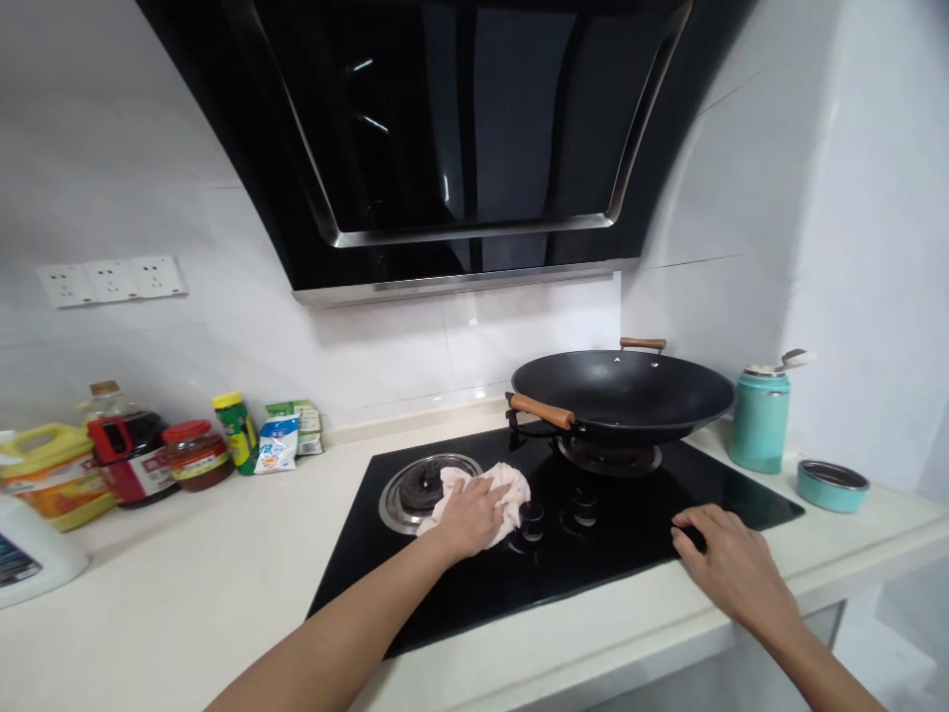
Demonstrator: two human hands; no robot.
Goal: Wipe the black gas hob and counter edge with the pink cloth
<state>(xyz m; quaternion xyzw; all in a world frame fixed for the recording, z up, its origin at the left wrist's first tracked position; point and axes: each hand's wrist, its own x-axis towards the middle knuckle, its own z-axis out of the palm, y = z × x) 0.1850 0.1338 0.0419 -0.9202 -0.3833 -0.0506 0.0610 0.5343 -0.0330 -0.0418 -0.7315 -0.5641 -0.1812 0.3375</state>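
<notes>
My left hand (473,514) presses a pale pink cloth (515,487) onto the black glass gas stove (460,603). Its fingers grip the crumpled cloth, which lies between the left burner (426,487) and the two black knobs, partly over the burner's right rim. At the stove's front right edge rests my right hand (727,554), loosely curled, with a gap between thumb and forefinger and nothing in it. A large black wok (627,391) with wooden handles sits on the right burner, beyond both hands.
A range hood (474,148) overhangs the stove. Right of the wok stand a turquoise jar (760,420) and a turquoise lid (831,487). Along the left counter are a yellow jug (55,475), a dark sauce bottle (133,450), a red-lidded jar (197,457), and seasoning packets (278,443).
</notes>
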